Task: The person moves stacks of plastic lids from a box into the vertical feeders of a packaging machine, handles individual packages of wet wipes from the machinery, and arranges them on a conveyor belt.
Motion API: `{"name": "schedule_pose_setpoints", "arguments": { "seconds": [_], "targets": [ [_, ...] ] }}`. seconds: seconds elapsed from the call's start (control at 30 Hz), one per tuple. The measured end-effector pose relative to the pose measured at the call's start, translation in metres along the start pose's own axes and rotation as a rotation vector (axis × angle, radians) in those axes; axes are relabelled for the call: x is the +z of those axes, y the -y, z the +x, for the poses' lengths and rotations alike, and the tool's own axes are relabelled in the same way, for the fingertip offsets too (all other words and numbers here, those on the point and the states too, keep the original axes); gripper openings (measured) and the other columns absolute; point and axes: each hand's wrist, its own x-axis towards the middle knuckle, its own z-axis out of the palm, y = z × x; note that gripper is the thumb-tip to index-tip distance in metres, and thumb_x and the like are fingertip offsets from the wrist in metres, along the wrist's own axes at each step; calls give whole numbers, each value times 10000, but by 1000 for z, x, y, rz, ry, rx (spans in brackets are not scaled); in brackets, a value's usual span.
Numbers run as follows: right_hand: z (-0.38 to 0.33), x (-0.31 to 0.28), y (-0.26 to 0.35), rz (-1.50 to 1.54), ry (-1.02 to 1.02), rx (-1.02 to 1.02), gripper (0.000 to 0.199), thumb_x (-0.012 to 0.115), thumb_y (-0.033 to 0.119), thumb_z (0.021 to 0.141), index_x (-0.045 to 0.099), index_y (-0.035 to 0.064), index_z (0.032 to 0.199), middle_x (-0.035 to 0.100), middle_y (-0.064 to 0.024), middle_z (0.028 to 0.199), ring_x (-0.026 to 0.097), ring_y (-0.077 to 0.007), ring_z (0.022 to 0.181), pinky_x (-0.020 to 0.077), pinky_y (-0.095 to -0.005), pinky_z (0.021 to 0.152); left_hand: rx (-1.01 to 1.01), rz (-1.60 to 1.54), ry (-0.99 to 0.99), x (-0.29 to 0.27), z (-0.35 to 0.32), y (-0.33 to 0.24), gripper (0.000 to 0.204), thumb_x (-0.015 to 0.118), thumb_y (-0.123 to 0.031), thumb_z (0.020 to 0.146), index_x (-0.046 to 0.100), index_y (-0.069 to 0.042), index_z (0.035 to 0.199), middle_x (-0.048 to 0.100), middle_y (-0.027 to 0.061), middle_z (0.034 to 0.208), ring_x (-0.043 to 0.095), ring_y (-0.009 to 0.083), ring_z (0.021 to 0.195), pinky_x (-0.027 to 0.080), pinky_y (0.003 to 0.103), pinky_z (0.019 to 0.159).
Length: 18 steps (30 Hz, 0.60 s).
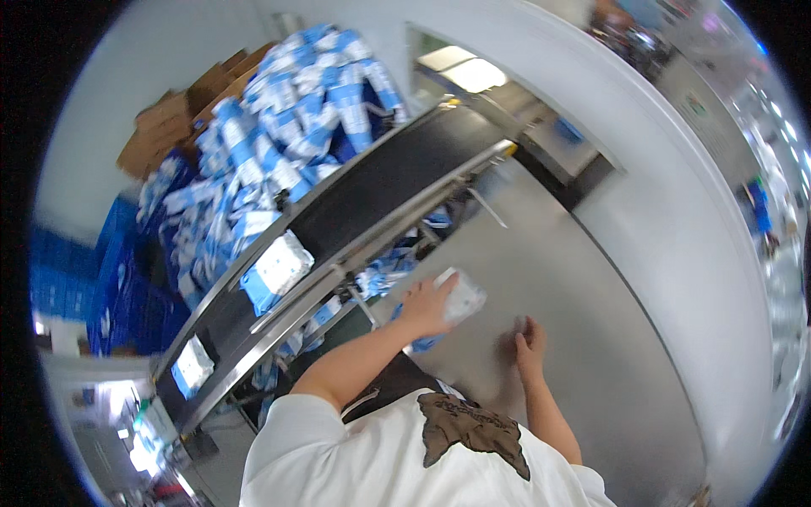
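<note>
My left hand (pixel 429 306) is closed around a soft white-and-blue packet (pixel 467 299), over the area beside the conveyor. Its fingers and palm hide much of the packet, and motion smears it. My right hand (pixel 530 346) is apart from it, to the right, thumb and fingers loosely bent and separated with nothing visible between them. On the black conveyor belt (pixel 372 188) lie two similar packets: one (pixel 279 266) near the middle and another (pixel 193 367) toward the lower left end.
Beyond the belt rises a large heap of white-and-blue packets (pixel 253 160), with brown cardboard boxes (pixel 160 127) behind and blue crates (pixel 127 296) at left. More packets (pixel 389 270) lie under the conveyor's metal rail (pixel 405 221). A wall opening (pixel 473 72) stands at the belt's far end.
</note>
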Motion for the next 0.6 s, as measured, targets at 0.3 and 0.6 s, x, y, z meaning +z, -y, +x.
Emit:
{"name": "schedule_pose_setpoints", "arguments": {
  "seconds": [0.3, 0.6],
  "targets": [
    [121, 86, 0, -961, -203, -120, 709, 570, 454, 808, 345, 207, 1433, 192, -214, 1506, 127, -454, 1382, 120, -655, 1048, 13, 221, -650, -120, 156, 97, 906, 724, -194, 551, 401, -249, 1396, 442, 147, 1111, 431, 325, 971, 351, 441, 783],
    [185, 83, -55, -981, -179, -192, 687, 487, 474, 853, 303, 199, 1455, 179, -196, 1517, 129, -440, 1383, 106, -644, 1053, -180, 311, -534, -85, 200, 167, 873, 729, -446, 691, 339, -197, 1432, 300, 239, 1417, 352, 403, 1230, 289, 569, 949]
  ]
}}
